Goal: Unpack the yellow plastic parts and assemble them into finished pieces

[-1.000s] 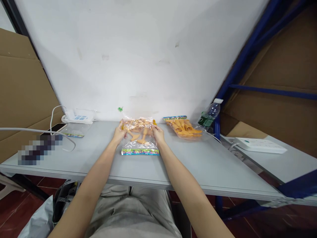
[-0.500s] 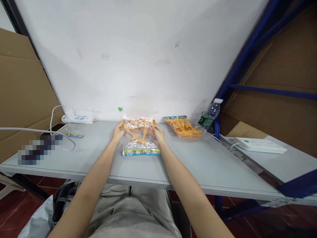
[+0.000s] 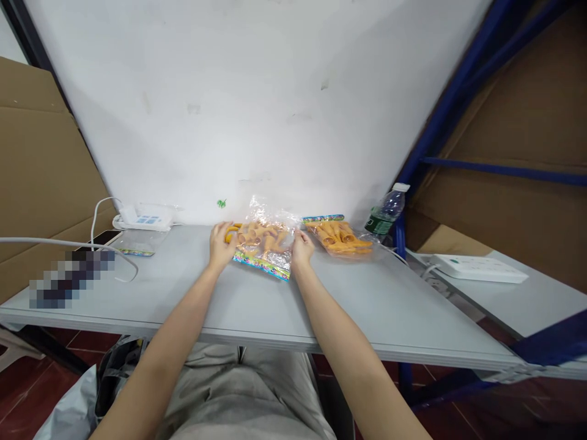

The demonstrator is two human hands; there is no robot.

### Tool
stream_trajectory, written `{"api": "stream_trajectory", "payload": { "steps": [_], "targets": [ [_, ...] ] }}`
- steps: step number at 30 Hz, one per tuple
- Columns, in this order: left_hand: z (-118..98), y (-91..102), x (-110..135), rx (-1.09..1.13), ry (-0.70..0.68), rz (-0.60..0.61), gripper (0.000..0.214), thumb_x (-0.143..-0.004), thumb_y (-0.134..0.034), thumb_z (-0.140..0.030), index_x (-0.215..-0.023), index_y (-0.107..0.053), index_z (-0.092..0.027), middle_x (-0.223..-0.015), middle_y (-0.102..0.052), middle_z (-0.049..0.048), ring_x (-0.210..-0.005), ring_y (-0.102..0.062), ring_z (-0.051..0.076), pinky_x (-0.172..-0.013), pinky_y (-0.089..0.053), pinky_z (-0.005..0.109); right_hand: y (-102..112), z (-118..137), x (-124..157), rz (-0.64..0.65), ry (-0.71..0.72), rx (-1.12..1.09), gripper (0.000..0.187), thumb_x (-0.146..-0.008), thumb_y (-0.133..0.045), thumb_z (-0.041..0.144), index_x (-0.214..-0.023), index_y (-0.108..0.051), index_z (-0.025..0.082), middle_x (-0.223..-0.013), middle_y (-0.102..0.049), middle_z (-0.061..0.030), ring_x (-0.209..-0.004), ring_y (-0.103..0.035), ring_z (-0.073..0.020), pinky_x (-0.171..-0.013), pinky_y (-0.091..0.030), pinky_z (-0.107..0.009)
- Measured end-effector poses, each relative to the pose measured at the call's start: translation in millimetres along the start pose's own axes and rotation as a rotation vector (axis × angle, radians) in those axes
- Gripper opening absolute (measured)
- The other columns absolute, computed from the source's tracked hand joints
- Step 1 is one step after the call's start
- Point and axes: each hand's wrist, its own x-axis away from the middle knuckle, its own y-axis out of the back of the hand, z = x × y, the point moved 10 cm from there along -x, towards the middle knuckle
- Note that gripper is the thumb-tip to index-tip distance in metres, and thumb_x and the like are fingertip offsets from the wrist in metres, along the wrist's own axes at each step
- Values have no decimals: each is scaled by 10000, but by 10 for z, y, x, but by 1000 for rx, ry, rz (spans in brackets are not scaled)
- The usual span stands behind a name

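Note:
A clear plastic bag (image 3: 266, 244) with several orange plastic pieces inside is between my hands over the table, its colourful printed strip facing me and slanting down to the right. My left hand (image 3: 222, 245) is closed around the bag's left side, beside some darker yellow-orange parts (image 3: 233, 230). At the right edge, my right hand (image 3: 301, 247) pinches the film between thumb and fingers. Just right of that hand, a second bag of orange pieces (image 3: 339, 237) lies on the table with its strip toward the wall.
A water bottle (image 3: 387, 209) leans by the blue frame at the right. To the left are a flat clear bag (image 3: 140, 243), a white power strip (image 3: 144, 221), a phone (image 3: 106, 238) and a white cable (image 3: 68, 240). Another white power strip (image 3: 479, 268) lies on the right-hand shelf.
The held bag has turned, its printed strip now slanting and its right side drawn rightward by my right hand. The orange pieces inside have shifted and bunched together. My left hand has barely moved.

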Motion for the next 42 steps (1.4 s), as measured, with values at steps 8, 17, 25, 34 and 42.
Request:
{"api": "stream_trajectory", "payload": {
  "steps": [8,17,25,34,42],
  "targets": [
    [-865,-936,741,-135,-523,714,640,-786,-502,-41,-1384,-562,-259,-1550,-411,57,-1482,-286,305,-1230,38,542,238,82,-31,-212,102,-112,368,-769,-650,557,-863,-609,204,-456,-403,105,-395,-354,-92,-422,-346,-253],
    [-617,-681,123,-215,-417,505,572,-810,-382,15,-1239,-661,-239,-1464,-529,87,-1431,-392,287,-1215,-51,589,-122,4,60,70,-115,-248,337,-812,-673,523,-947,-598,223,-522,-554,82,-356,-408,-69,-406,-393,-220],
    [257,666,-630,-739,-153,292,706,-805,-338,-12,-1440,-492,-281,-1595,-336,56,-1511,-214,247,-1200,18,603,-156,-120,115,105,-206,-146,248,-808,-690,432,-805,-611,198,-483,-562,67,-333,-412,-58,-367,-354,-201],
    [1552,1811,-424,-1097,225,466,517,-850,-490,-250,-1360,-580,-264,-1588,-354,92,-1511,-178,305,-1180,-127,612,-212,-171,146,135,-206,-78,291,-755,-738,437,-747,-606,178,-467,-552,68,-312,-392,-51,-363,-349,-203],
    [1952,1823,-294,-1146,424,629,544,-843,-505,-484,-1288,-651,-207,-1620,-251,125,-1514,-111,387,-1159,-91,678,-214,-157,167,134,-202,-76,287,-757,-734,430,-734,-614,170,-465,-542,69,-314,-383,-49,-363,-341,-202]
  ]
}}
